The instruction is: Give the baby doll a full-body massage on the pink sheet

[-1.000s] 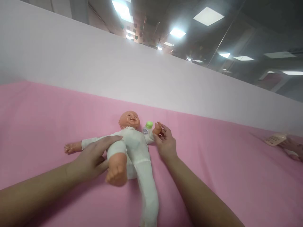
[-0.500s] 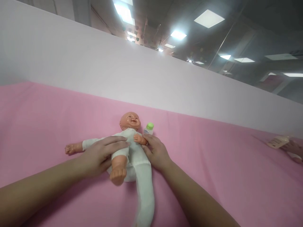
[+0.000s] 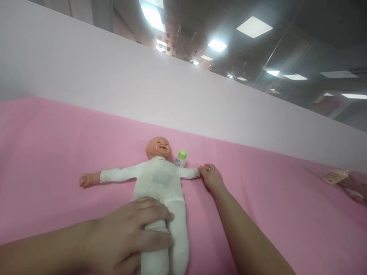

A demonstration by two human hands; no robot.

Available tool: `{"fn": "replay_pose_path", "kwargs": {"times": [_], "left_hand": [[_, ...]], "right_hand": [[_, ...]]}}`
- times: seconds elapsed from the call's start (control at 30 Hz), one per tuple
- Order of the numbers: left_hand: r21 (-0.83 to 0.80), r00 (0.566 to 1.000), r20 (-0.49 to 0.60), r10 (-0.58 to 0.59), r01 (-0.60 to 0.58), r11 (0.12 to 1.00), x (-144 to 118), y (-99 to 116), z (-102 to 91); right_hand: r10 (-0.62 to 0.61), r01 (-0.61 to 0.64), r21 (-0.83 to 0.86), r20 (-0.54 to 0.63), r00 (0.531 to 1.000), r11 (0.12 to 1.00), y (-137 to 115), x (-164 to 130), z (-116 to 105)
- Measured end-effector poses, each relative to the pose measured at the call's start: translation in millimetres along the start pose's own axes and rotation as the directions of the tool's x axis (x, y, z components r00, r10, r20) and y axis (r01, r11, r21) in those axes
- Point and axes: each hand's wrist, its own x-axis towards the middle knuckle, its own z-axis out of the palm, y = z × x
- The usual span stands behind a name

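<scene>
Head-camera view shows a baby doll (image 3: 156, 179) lying face up on a pink cloth-covered surface (image 3: 51, 152), head toward the far white partition wall (image 3: 114, 84) and legs toward the person. The doll wears a white one-piece suit; both arms are spread out to the sides, with the bare plastic hand on the left lying flat on the cloth. The person's left hand (image 3: 129, 236) lies over the doll's near leg, fingers curled across the white fabric and thumb below, in a loose wrapping grip just under the hip. The other leg lies straight beside it, touching the fingertips. The person's right hand (image 3: 211, 177) rests on the cloth at the end of the doll's outstretched arm, fingers closed round the doll's small plastic hand, which is mostly hidden in the grip. A small white bottle with a green cap (image 3: 181, 158) stands upright on the cloth just beside the doll's head, between the head and the held arm, apart from both hands. At the far right edge, well apart from the doll, another person's hand (image 3: 354, 189) rests on the cloth next to a pale tan packet (image 3: 334, 177); its details are too blurred to tell.
</scene>
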Motion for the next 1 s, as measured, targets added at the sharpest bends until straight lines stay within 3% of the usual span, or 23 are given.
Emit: {"fn": "replay_pose_path", "kwargs": {"times": [0.17,0.3,0.4,0.5,0.57,0.77,0.87,1.0], "left_hand": [[0.012,0.992,-0.127,-0.010,0.012,1.000,-10.3,-9.1,6.3],[0.039,0.931,-0.328,-0.161,0.184,0.982,-23.7,-30.3,12.2],[-0.003,0.852,-0.390,-0.350,0.379,0.925,-29.3,-48.9,12.0],[-0.044,0.776,-0.354,-0.522,0.544,0.838,-29.1,-63.2,8.9],[-0.057,0.751,-0.328,-0.572,0.589,0.806,-27.2,-68.9,6.9],[-0.038,0.782,-0.276,-0.558,0.571,0.820,-24.0,-71.7,6.2],[-0.007,0.810,-0.269,-0.521,0.539,0.842,-23.9,-71.6,9.0],[0.005,0.807,-0.260,-0.530,0.550,0.835,-25.0,-73.3,11.9]], "right_hand": [[0.035,-0.033,-0.091,0.017,0.999,0.995,-2.2,-0.8,-3.7],[0.033,-0.035,0.148,0.015,0.999,0.988,-11.9,-9.0,3.5],[-0.100,0.109,0.310,-0.045,0.994,0.945,-25.6,-22.0,11.9],[-0.275,0.275,0.315,-0.043,0.960,0.909,-41.4,-40.6,20.7],[-0.380,0.362,0.262,0.020,0.925,0.895,-49.9,-53.3,26.1],[-0.610,0.639,-0.017,0.280,0.742,0.769,-55.8,-69.6,41.0],[-0.613,0.670,-0.059,0.352,0.707,0.740,-53.8,-66.2,43.7],[-0.604,0.685,-0.063,0.417,0.679,0.726,-55.5,-64.3,40.4]]}}
